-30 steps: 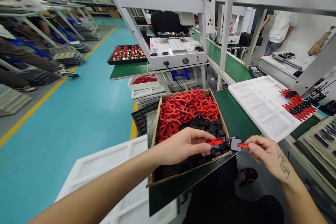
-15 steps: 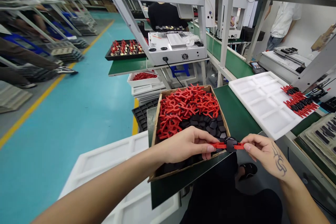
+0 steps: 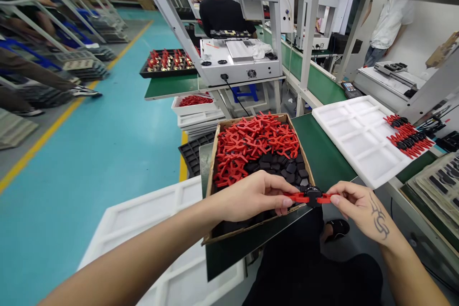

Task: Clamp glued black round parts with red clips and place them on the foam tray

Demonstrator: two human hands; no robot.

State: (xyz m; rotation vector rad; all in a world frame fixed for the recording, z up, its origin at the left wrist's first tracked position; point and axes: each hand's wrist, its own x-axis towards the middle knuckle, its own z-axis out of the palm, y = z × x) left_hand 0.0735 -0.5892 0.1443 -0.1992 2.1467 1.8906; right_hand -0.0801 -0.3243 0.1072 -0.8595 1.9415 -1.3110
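Note:
My left hand pinches one end of a red plastic clip piece, and my right hand pinches the red end on the other side. Between the two red ends sits a small black part, held level over the near right corner of a cardboard box. Inside the box, red clips are heaped at the back and small black rounded blocks lie in front. How the red and black pieces join is too small to make out.
To the right, a white compartment tray bears rows of red-and-black assemblies. Another white tray lies low at left. A white machine stands ahead, with a black tray of red and gold pieces beside it. A co-worker sits behind.
Both hands keep their pinch on the red-and-black piece, which has hardly moved. The view has shifted slightly.

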